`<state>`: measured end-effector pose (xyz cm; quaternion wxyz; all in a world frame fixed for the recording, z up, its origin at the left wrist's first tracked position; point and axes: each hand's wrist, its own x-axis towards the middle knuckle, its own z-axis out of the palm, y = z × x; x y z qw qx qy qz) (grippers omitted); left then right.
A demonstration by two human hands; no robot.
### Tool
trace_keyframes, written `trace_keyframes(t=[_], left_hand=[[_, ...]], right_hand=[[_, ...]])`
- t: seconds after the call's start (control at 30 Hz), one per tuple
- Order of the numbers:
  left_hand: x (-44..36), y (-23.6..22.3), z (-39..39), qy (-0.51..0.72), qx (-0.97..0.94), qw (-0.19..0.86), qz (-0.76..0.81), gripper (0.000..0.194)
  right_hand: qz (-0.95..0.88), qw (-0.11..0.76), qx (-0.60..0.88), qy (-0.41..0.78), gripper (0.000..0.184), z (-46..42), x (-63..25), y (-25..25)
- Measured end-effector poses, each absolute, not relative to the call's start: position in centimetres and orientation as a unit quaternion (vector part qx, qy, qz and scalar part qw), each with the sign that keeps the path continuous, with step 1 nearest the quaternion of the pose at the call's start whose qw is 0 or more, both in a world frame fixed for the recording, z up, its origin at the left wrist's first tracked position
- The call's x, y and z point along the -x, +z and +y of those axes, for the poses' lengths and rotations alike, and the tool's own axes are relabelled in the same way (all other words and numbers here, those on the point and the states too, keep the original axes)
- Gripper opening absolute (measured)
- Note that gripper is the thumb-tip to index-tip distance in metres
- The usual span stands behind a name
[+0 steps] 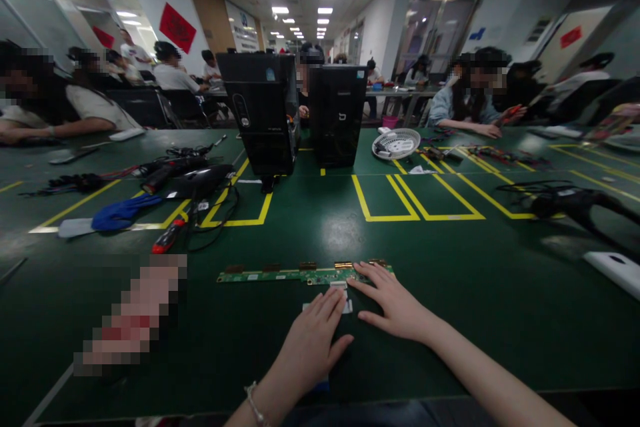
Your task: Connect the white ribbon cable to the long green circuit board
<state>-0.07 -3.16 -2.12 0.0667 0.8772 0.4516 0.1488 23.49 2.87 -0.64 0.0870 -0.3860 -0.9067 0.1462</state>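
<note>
A long, narrow green circuit board (280,276) lies on the green tabletop in front of me, with copper-coloured tabs along its far edge. My right hand (393,300) is spread over its right end, the fingertips resting on the board. Palm down, my left hand (313,333) lies just nearer to me, fingers stretched out and thumb apart. Its fingertips touch a white flat piece (347,307) at the board's near edge, possibly a ribbon cable; the fingers hide most of it. Something small and blue (320,385) shows partly under my left wrist.
Two black computer towers (337,120) stand ahead. A white basket (396,144) is right of them. Black cables (175,167), a blue item (120,212) and a red-and-black screwdriver-like tool (169,235) lie left. A black cabled object (575,203) and white device (615,271) lie right. People sit around.
</note>
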Motion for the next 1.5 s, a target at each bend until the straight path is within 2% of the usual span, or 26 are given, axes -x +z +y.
trace_keyframes(t=[0.27,0.63,0.87,1.17,1.5], left_hand=[[-0.7,-1.3,-3.5,0.121,-0.869,0.078,0.473,0.058],[-0.2,-0.8,-2.7,0.208,-0.865,0.059,0.453,0.041],[4.0,1.2,-2.5,0.296,-0.787,0.034,0.54,0.032],[10.9,-2.3,-4.9,0.271,-0.724,-0.05,0.632,0.033],[11.4,-4.2,-4.6,0.241,-0.728,-0.057,0.639,0.038]], right_hand=[[-0.906,0.08,0.391,0.14,0.064,2.8,-23.4,-0.6],[-0.905,0.081,0.396,0.134,0.062,2.6,-23.2,-0.6],[-0.905,0.075,0.396,0.138,0.06,2.6,-23.4,-0.5],[-0.899,0.061,0.409,0.144,0.056,2.7,-23.2,-0.2],[-0.899,0.065,0.409,0.142,0.053,2.8,-23.3,-0.3]])
